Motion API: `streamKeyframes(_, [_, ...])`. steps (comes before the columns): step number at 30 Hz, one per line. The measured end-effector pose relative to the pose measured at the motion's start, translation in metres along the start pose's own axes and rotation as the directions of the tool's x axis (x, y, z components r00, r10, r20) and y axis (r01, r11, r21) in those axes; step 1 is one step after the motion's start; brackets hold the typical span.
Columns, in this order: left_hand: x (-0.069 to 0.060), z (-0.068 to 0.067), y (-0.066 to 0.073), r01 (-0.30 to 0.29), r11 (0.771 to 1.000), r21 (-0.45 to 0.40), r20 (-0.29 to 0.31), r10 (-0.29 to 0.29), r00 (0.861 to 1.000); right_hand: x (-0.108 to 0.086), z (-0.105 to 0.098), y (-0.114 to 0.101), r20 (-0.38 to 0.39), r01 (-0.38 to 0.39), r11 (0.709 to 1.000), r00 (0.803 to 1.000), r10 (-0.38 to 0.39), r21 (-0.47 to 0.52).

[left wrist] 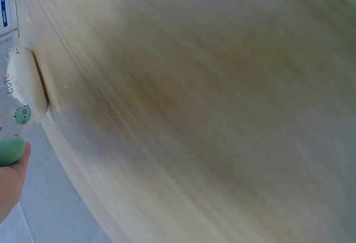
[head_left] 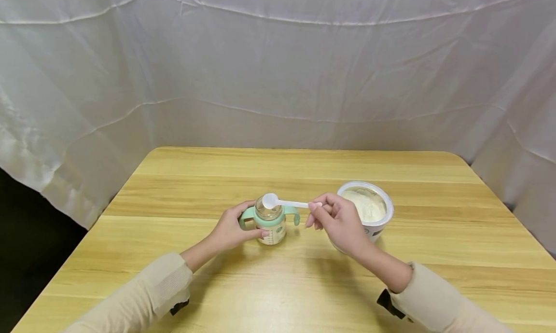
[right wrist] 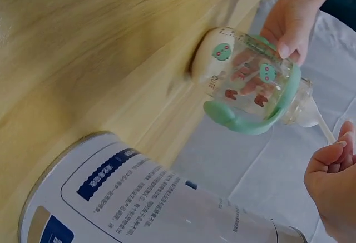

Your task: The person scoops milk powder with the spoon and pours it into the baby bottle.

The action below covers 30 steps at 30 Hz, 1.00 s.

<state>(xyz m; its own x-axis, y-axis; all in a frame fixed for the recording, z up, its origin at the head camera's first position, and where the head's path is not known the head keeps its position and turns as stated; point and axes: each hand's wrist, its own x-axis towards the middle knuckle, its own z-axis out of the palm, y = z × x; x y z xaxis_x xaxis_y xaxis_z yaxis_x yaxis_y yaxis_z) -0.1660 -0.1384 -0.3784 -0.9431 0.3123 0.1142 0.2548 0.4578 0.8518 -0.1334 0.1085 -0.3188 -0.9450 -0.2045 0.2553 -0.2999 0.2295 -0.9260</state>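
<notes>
A clear baby bottle [right wrist: 245,70] with a green two-handled collar stands on the table, pale powder at its bottom. My left hand [head_left: 236,226] grips it around the left handle and side. Between thumb and fingers, my right hand [head_left: 340,222] pinches the handle of a white scoop [head_left: 271,201]. The scoop's bowl is at the bottle's open mouth, and in the right wrist view it looks tipped into the neck. Behind the right hand stands an open milk powder can [head_left: 388,212], with cream powder inside. The left wrist view catches only part of the bottle [left wrist: 25,84] and a fingertip.
The wooden table [head_left: 173,188] reaches back to a light grey curtain [head_left: 278,82], which also hangs along both sides. The powder can is close by the right forearm.
</notes>
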Motion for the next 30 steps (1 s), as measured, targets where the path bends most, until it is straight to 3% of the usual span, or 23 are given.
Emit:
streamKeyframes(6, [-0.001,-0.001,0.001,0.011,1.0,-0.001,0.001,-0.011,1.0,0.001,-0.003,-0.006,0.001,-0.171,0.979,0.985,0.172,0.112])
streamKeyframes(13, [-0.001,-0.001,0.001,0.007,1.0,0.013,0.0,-0.007,1.0,0.0,-0.009,-0.013,0.015,-0.28,0.942,0.959,0.282,0.183])
streamKeyframes(24, [0.002,-0.007,0.01,-0.043,0.997,-0.062,-0.004,0.043,0.999,-0.008,-0.034,-0.015,0.022,-0.27,0.918,0.961,0.276,0.292])
streamKeyframes(30, [0.006,-0.013,0.015,-0.105,0.99,-0.091,-0.02,0.103,0.994,-0.013,-0.048,-0.014,0.032,-0.242,0.894,0.968,0.248,0.376])
